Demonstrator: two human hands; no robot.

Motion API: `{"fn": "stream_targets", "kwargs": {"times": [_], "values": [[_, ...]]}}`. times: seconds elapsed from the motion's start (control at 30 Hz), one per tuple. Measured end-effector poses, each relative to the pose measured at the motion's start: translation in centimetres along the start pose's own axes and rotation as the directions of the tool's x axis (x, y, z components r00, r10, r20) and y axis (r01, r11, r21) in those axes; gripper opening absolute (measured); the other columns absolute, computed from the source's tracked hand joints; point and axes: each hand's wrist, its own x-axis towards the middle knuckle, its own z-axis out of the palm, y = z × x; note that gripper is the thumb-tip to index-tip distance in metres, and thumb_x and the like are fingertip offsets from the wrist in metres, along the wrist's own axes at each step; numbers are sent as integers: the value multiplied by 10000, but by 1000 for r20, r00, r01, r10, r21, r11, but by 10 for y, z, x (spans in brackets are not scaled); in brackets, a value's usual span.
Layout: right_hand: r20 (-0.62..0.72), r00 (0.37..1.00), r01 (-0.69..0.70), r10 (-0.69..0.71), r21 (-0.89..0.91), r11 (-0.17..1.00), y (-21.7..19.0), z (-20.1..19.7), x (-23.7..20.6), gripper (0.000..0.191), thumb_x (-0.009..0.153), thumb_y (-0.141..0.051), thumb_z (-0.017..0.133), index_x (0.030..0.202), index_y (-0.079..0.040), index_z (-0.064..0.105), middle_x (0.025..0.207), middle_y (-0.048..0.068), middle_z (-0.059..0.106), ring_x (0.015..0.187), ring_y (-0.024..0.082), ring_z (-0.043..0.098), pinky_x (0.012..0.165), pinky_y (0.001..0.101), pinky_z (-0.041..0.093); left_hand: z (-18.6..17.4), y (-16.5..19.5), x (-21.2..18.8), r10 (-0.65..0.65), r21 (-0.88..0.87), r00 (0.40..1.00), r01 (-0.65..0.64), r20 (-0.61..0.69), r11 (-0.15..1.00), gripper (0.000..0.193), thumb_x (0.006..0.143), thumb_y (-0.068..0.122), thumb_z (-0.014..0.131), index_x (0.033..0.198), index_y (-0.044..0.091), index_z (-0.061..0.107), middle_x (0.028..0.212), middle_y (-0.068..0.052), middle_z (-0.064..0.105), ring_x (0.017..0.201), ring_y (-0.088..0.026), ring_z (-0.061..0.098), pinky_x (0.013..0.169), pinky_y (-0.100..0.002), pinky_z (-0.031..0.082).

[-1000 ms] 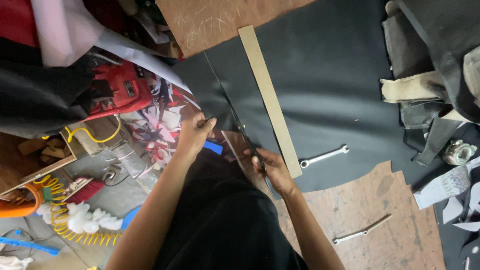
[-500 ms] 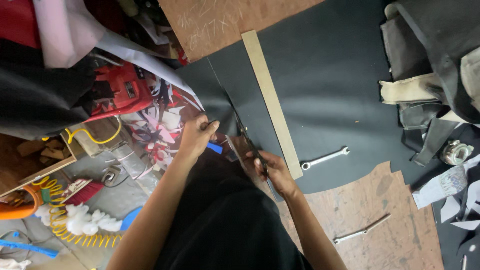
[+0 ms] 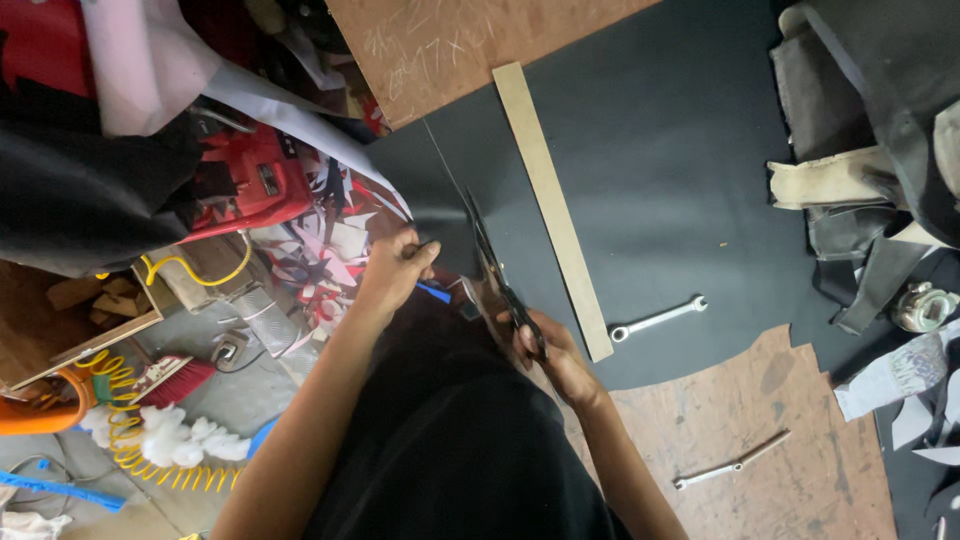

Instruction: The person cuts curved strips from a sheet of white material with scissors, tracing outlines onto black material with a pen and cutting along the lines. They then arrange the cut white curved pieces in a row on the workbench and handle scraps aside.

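Right hand closing scissors farther along the black sheet just beside the wooden strip, lengthening the cut, while left hand is pinching the sheet's edge.

Left hand: fingers curled in a pinch, arm bare, extended forward. Right hand: closed in a grip, forearm angled inward.
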Motion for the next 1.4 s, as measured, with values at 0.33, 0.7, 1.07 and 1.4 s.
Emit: {"fn": "stream_targets", "kwargs": {"times": [0.33, 0.7, 1.07, 1.4], "values": [[-15, 997, -77, 78, 38, 996, 0, -5, 7, 493, 929, -358, 694, 1260, 7, 678, 700, -20, 557, 617, 97, 482, 571, 251, 384, 3, 3, 0, 72, 74, 997, -70, -27, 995, 308, 946, 185, 734, 743, 29, 564, 631, -23, 598, 561, -86, 585, 509, -272, 463], [125, 991, 29, -37, 68, 997, 26, -31, -29, 599, 933, -454, 663, 1292, 25, 650, 739, -44, 514, 663, 82, 499, 568, 238, 408, -10, -8, 7, 82, 202, 996, -86, 26, 976, 260, 956, 208, 708, 811, 10, 623, 659, -54, 652, 603, -115, 620, 559, -291, 487], [53, 995, -83, 86, -55, 995, 25, -31, -17, 485, 939, -400, 676, 1240, -20, 681, 676, -46, 525, 596, 67, 490, 536, 226, 398, -4, 9, 6, 190, 135, 979, -198, 68, 971, 242, 972, 168, 696, 1081, -48, 689, 872, -51, 720, 789, -73, 651, 709, -263, 530], [14, 997, -76, 76, 2, 997, 23, -26, -10, 418, 914, -324, 720, 1205, -24, 721, 668, -33, 531, 564, 93, 490, 507, 253, 401, -6, 18, 5, 48, 424, 997, -21, -54, 906, 291, 964, 234, 714, 917, -50, 676, 648, -85, 579, 600, -133, 518, 579, -333, 437]]}}
